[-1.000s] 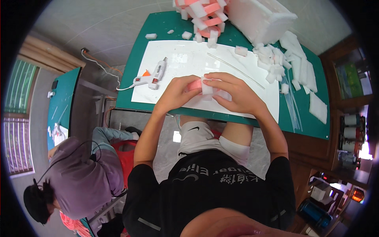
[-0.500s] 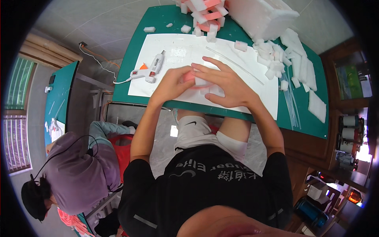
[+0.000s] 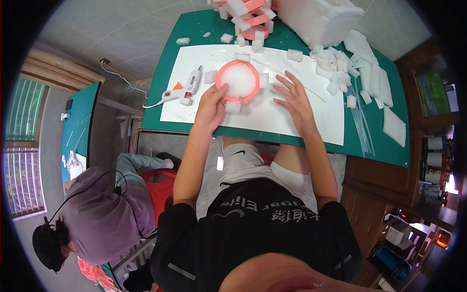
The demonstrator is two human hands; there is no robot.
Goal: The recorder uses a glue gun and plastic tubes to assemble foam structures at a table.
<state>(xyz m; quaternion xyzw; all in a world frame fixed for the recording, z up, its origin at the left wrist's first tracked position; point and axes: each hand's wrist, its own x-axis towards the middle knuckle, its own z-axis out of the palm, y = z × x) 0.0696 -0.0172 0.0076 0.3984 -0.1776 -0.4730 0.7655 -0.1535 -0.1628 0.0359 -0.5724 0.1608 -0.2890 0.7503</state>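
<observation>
My left hand [image 3: 212, 107] grips the lower left of a pink foam ring [image 3: 254, 78], thumb on top. White foam fills the ring's middle, and white foam blocks [image 3: 234, 107] stick out around its outside on several sides. To the right of the ring, my right hand [image 3: 294, 100] is raised with fingers spread, touching nothing. Left of the ring, a white glue gun [image 3: 188, 89] with an orange part rests on the white board [image 3: 185, 113]. A thin clear glue stick [image 3: 311, 92] lies on the board beyond my right hand.
A stack of pink rings with white blocks [image 3: 253, 33] stands at the far edge of the green table [image 3: 168, 58]. A large white foam block [image 3: 321, 22], foam offcuts [image 3: 333, 68] and clear sticks [image 3: 360, 126] are to the right. Another person [image 3: 109, 209] sits at left.
Both hands were close around the ring, covering most of it. My right hand has let go and drawn away to the right, while the ring now shows face-up in my left hand.
</observation>
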